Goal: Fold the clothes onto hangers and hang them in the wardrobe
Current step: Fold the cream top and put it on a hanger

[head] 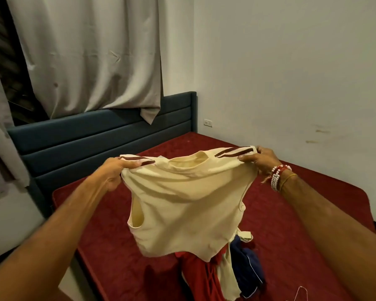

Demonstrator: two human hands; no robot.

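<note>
Item: cream cotton T-shirt with dark maroon shoulder stripes, held aloft at frame centre above the bed, neck opening at twelve o'clock, hem hanging toward six o'clock. One short sleeve opening showed at nine o'clock of the body.

Grip: left hand pinched closed on the left shoulder seam; right hand pinched closed on the right shoulder seam, the cloth stretched between them. White bead bracelets and red thread sat on the right wrist.

Beneath, at six o'clock: a loose heap of red, navy and cream garments, touching the shirt's hem or just behind it; which could not be told. At five o'clock, near the frame edge, a thin pale wire hanger lay on the cover, only partly in view.

Support: deep red textured bed cover. Dark teal padded headboard at ten o'clock; grey curtain above it at eleven o'clock; white wall socket at one o'clock.

Progress, as judged: early. The shirt was spread but not on a hanger; the heap remained unsorted; no wardrobe appeared in view. Hanging of every visible piece was left to do.

Markings: no brand, label or legible writing seen on any item.
</note>
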